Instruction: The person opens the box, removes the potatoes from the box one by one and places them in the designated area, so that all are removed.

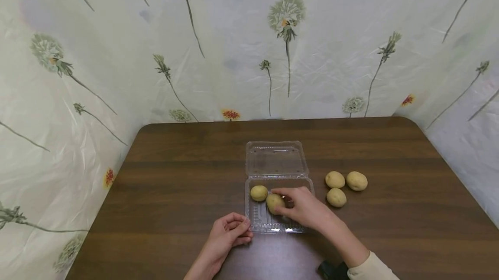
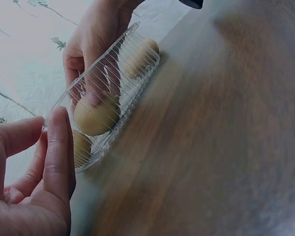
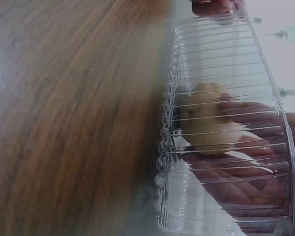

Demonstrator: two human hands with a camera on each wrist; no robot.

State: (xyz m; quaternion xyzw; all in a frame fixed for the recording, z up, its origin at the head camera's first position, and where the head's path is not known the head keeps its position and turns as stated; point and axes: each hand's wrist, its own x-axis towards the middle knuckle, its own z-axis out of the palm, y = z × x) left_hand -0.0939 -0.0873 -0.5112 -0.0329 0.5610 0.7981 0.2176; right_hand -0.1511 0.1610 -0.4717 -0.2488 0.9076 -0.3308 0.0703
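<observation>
A clear plastic clamshell container [image 1: 257, 223] lies on the table with its lid [image 1: 277, 161] folded back, away from me. At its near left corner my left hand [image 1: 230, 232] pinches the rim between thumb and fingers [image 2: 56, 152]. My right hand [image 1: 308, 206] reaches inside the base and grips a potato [image 1: 275, 204], thumb on one side and fingers on the other. Another potato [image 1: 259, 193] lies in the base, just left of the held one. Through the ribbed wall, the right wrist view shows the gripped potato [image 3: 206, 120] low in the container.
Three loose potatoes [image 1: 336, 197] sit close together on the brown wooden table [image 1: 175, 193], right of the container. A dark object [image 1: 331, 269] shows by the right sleeve at the near edge. Flower-patterned sheeting [image 1: 234, 54] hangs behind and beside the table.
</observation>
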